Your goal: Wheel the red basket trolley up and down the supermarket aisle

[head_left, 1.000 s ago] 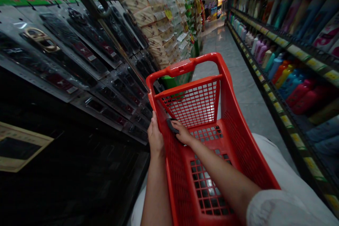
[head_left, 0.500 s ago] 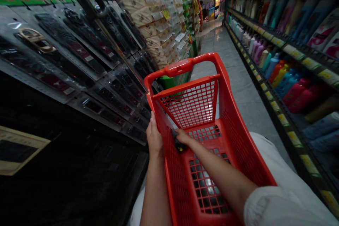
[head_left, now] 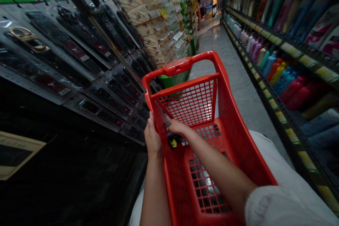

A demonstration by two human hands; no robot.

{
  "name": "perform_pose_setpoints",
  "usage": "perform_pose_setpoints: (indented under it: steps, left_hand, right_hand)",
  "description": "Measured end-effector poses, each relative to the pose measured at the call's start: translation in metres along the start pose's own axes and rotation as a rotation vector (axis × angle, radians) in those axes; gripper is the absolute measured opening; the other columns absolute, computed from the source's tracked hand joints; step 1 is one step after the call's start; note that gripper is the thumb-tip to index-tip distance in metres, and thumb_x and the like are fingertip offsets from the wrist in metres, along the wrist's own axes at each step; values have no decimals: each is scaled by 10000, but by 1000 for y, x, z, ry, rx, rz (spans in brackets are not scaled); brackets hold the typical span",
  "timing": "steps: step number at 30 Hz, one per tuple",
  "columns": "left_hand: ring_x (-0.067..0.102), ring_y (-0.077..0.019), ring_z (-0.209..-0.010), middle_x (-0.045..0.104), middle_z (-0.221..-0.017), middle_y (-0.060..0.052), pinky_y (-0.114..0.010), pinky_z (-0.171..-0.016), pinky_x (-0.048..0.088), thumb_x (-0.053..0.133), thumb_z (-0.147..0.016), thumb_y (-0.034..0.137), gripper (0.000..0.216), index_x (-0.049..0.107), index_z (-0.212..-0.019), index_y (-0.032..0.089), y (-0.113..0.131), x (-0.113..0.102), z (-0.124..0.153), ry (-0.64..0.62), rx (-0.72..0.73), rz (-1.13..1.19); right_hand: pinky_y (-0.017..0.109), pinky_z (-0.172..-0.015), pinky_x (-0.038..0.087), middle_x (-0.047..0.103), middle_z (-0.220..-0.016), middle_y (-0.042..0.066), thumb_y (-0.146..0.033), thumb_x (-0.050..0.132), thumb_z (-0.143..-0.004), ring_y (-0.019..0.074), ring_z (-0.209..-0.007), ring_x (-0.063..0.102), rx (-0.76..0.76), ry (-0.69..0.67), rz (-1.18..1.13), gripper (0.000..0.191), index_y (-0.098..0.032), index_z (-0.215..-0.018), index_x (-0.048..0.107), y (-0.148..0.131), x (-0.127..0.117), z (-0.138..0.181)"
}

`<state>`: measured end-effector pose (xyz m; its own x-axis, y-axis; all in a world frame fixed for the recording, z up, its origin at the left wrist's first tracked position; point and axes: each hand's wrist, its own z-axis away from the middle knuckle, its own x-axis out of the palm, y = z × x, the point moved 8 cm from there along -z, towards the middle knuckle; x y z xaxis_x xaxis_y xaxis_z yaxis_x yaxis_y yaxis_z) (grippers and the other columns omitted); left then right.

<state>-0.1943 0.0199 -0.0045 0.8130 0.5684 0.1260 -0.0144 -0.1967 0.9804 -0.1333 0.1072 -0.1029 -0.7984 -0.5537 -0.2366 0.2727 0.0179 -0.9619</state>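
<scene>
My left hand (head_left: pixel 152 137) clamps the cart (head_left: pixel 182 65) rim, steadying it. My right hand (head_left: pixel 177 127) sits inside the cart over a small dark item (head_left: pixel 173 142); can't tell if it's gripped.

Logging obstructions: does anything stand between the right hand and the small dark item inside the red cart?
Nothing visible does. The right hand hovers directly above the small dark item by the red cart's left wall; whether they touch cannot be told.

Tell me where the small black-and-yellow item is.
Head view: the black-and-yellow item sits inside the red cart by its left wall, just below the right hand.
</scene>
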Motion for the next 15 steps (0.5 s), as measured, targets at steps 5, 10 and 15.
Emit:
perform_pose_setpoints:
  steps: [5,10,15]
  left_hand:
    - [497,-211,-1390,591,-1434,-81,-356,-1193,346,398,-1035,338,416,663,-1305,165,3,1,0,10,-5,28]
    - [470,-197,-1408,606,-1411,-102,-338,-1205,323,339,-1049,319,452,655,-1314,132,3,4,1,-1,-28,101]
    - [434,-198,-1431,605,-1410,-113,-337,-1219,293,280,-1059,353,506,628,-1350,128,-1,9,-4,-26,-55,173]
  right_hand:
    - [318,-910,513,709,-1039,36,-88,575,-800,176,-963,647,-321,150,-182,360,-180,-1122,706,-58,-27,-3]
    - [393,-1106,419,658,-1141,30,-32,572,-741,196,-1134,590,-537,292,-202,581,-251,-1270,672,-75,-31,7]
    - [327,-1050,458,640,-1178,38,-18,548,-756,201,-1117,596,-385,350,-143,650,-223,-1369,613,-66,-28,-5]
